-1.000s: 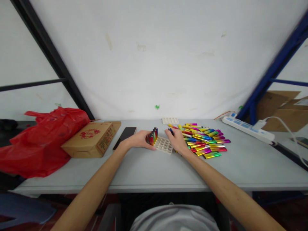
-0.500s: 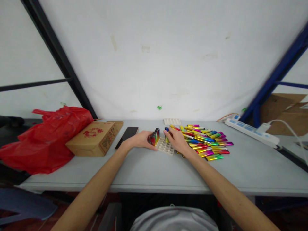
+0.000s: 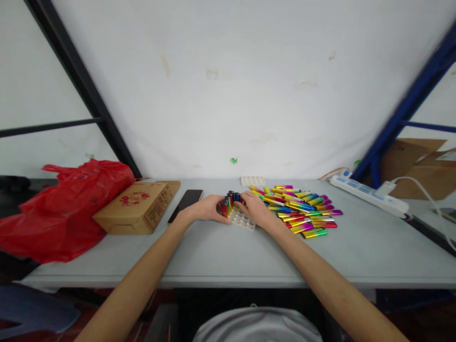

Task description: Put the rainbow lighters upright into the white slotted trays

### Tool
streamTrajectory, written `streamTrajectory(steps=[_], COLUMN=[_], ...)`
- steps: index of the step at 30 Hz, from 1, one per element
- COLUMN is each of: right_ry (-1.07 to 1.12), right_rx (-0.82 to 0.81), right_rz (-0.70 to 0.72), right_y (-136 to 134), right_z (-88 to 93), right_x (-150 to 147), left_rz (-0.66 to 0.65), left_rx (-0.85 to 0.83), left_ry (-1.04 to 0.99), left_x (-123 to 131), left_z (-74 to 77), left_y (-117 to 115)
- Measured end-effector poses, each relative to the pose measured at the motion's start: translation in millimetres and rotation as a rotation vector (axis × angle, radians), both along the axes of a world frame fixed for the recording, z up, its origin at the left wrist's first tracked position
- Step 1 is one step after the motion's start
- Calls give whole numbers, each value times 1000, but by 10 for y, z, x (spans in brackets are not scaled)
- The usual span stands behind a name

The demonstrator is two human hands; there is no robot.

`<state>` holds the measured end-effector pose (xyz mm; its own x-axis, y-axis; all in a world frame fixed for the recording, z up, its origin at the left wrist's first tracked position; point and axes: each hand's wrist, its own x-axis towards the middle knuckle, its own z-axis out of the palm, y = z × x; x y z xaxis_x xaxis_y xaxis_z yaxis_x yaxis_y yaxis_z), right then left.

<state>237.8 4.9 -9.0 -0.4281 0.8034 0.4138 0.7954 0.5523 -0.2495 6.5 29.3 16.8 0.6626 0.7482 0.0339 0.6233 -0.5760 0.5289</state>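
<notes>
A pale tray with rows of round holes (image 3: 242, 220) lies on the table between my hands. At its left end several shiny coloured lighters (image 3: 228, 204) stand upright in it, dark tops up. My left hand (image 3: 208, 208) wraps round this end, thumb on the near side and fingers behind, gripping the tray beside the lighters. My right hand (image 3: 254, 206) pinches a blue lighter (image 3: 237, 196), held upright over the tray close beside the standing ones. Its lower end is hidden by my fingers. Right of the tray lies a heap of metallic lighters (image 3: 299, 209) in mixed colours.
Another pale tray (image 3: 252, 181) lies by the wall. Left are a black phone (image 3: 185, 205), a cardboard box (image 3: 137, 206) and a red plastic bag (image 3: 71, 209). A white power strip (image 3: 370, 194) with a plugged-in cable runs along the right side.
My right hand has moved left with the blue lighter, bringing it up to the standing lighters. My left hand keeps its grip. The view has shifted slightly.
</notes>
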Motion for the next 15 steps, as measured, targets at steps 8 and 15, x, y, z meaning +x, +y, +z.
streamTrajectory(steps=[8, 15], right_ry=[45, -110], right_rx=[106, 30], right_rz=[-77, -213], right_y=[22, 192], right_z=[163, 102], right_x=[601, 852], left_rz=[-10, -3], left_rx=[-7, 1], left_ry=[11, 19], left_x=[-4, 4], left_z=[7, 26], left_y=[-2, -23])
